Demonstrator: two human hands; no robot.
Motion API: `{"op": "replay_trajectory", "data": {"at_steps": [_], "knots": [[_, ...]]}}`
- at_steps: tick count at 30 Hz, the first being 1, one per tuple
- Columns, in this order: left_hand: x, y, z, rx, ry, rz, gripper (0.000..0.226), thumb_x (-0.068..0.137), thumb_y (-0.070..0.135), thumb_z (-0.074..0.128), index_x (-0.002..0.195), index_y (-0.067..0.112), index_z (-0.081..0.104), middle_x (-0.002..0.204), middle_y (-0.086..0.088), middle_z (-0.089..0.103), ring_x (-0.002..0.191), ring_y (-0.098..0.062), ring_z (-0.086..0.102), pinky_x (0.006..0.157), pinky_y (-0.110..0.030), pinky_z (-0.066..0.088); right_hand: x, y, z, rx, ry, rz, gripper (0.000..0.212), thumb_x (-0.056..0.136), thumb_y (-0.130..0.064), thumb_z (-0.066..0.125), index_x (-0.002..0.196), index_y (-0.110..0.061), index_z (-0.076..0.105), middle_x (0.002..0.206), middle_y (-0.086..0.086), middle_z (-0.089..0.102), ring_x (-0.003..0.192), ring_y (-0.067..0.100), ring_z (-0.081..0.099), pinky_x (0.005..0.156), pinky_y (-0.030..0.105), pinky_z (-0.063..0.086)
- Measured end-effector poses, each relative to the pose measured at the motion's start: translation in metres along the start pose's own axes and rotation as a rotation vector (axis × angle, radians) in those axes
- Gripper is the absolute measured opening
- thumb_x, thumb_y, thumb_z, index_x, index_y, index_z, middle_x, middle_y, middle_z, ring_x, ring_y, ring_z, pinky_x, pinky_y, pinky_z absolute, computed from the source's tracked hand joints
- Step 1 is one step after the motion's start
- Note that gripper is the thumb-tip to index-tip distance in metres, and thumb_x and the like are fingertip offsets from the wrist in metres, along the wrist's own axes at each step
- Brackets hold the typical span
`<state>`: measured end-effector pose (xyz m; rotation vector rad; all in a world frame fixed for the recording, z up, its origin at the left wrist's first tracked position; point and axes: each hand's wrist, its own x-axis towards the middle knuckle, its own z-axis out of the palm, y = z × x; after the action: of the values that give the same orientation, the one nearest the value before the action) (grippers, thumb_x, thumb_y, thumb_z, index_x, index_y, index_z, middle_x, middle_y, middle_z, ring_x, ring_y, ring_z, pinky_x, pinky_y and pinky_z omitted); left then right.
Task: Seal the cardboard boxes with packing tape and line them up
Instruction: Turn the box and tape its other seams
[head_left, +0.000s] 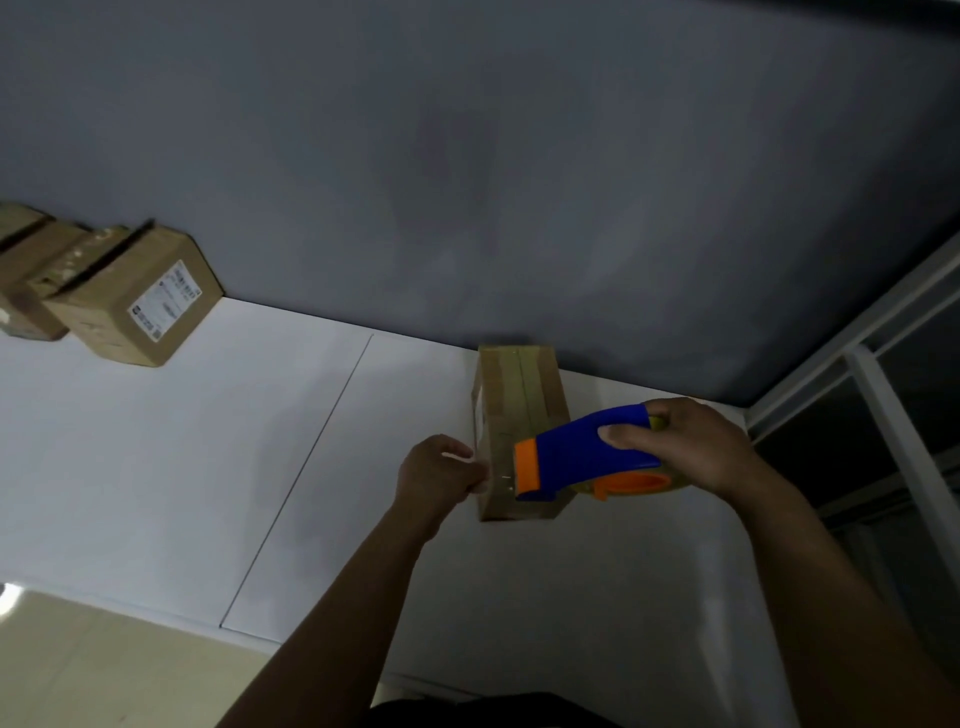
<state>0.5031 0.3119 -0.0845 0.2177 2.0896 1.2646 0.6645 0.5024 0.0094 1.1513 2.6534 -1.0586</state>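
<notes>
White table (208, 467) ran under a grey-blue wall (467, 156), dim light all round. Far left, at the table's back edge, sat a row of boxes (26, 275), the end one a labelled box (135, 301) turned at an angle to the wall, so the lining-up looked unfinished.

Moving right, past a thin seam in the table, the left hand (436, 473) was curled tight, pinching at the near left edge of the lone box (519, 395). Tape end or bare cardboard? Could not tell. That box stood against the back edge, right of centre, with a glossy strip along its top.

Over its near end sat the blue and orange tape dispenser (587, 452), nose down on the top, and the right hand (696, 441) was wrapped firmly round its handle. A glass partition (883, 415) closed off the right side.

Danger from here, as I judged it: the box looked light, so a hard pull on the dispenser could drag or twist it if the left hand's pinch slipped. A skewed pull would likely wrinkle the tape or run it off the seam, and a poor cut at the edge might leave the end lifting.
</notes>
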Motion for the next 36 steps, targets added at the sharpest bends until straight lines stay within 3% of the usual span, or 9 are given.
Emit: {"op": "replay_trajectory", "data": {"at_steps": [5,16,23,27,29,31,33,36], "knots": [[0.002,-0.003,0.002,0.048,0.014,0.041,0.020,0.076,0.019,0.078,0.088,0.016,0.062,0.077,-0.005,0.072,0.069,-0.014,0.070,0.056,-0.024,0.052,0.002,0.001,0.000,-0.021,-0.002,0.008,0.034,0.072,-0.067,0.061,0.088,-0.036,0.066,0.081,-0.011,0.071,0.077,0.007,0.066,0.080,0.037,0.055],[0.009,-0.020,0.009,0.069,0.057,0.032,0.011,0.081,0.021,0.074,0.078,0.018,0.064,0.079,-0.003,0.070,0.069,-0.011,0.065,0.054,-0.020,0.047,0.009,0.009,0.016,-0.076,-0.002,0.041,0.033,0.076,-0.070,0.056,0.086,-0.039,0.062,0.084,-0.014,0.068,0.076,0.005,0.063,0.072,0.027,0.052],[0.014,-0.028,0.012,0.011,0.019,-0.002,0.007,0.084,0.019,0.070,0.080,0.014,0.066,0.080,-0.005,0.071,0.076,-0.015,0.068,0.066,-0.028,0.056,0.012,0.009,0.019,-0.142,0.006,0.032,0.034,0.076,-0.072,0.053,0.082,-0.039,0.059,0.078,-0.016,0.064,0.073,0.002,0.061,0.061,0.022,0.044],[0.016,-0.033,0.013,0.135,0.099,0.043,0.019,0.082,0.030,0.073,0.092,0.015,0.066,0.087,0.003,0.070,0.076,-0.008,0.065,0.071,-0.027,0.055,0.013,0.008,0.018,-0.149,0.002,0.036,0.036,0.076,-0.073,0.052,0.085,-0.038,0.060,0.080,-0.015,0.065,0.074,0.003,0.061,0.064,0.023,0.047],[0.008,-0.033,0.016,0.227,0.238,0.190,0.014,0.087,0.019,0.068,0.100,0.014,0.068,0.098,0.002,0.068,0.084,-0.006,0.059,0.077,-0.020,0.044,0.014,0.008,0.018,-0.139,0.002,0.034,0.036,0.076,-0.072,0.053,0.086,-0.039,0.060,0.081,-0.016,0.065,0.075,0.004,0.061,0.064,0.023,0.047],[-0.005,-0.036,0.019,0.239,0.339,0.356,0.024,0.091,0.003,0.057,0.109,0.011,0.069,0.110,-0.002,0.068,0.096,-0.009,0.061,0.084,-0.014,0.039,0.014,0.008,0.018,-0.128,0.001,0.034,0.035,0.077,-0.071,0.054,0.087,-0.038,0.061,0.082,-0.015,0.065,0.075,0.004,0.061,0.062,0.023,0.045],[-0.021,-0.038,0.026,0.213,0.299,0.454,0.035,0.093,-0.005,0.048,0.119,0.011,0.065,0.116,0.004,0.064,0.100,-0.004,0.061,0.086,-0.005,0.036,0.014,0.010,0.019,-0.113,0.004,0.032,0.038,0.076,-0.071,0.054,0.089,-0.036,0.063,0.082,-0.014,0.066,0.076,0.005,0.061,0.063,0.024,0.046],[-0.042,-0.040,0.038,-0.008,0.151,0.429,0.042,0.097,-0.003,0.041,0.131,0.020,0.050,0.112,0.019,0.053,0.090,0.018,0.050,0.075,0.006,0.036,0.016,0.016,0.021,-0.090,0.008,0.021,0.046,0.073,-0.075,0.052,0.092,-0.035,0.065,0.083,-0.012,0.068,0.077,0.007,0.063,0.071,0.029,0.052]]}}
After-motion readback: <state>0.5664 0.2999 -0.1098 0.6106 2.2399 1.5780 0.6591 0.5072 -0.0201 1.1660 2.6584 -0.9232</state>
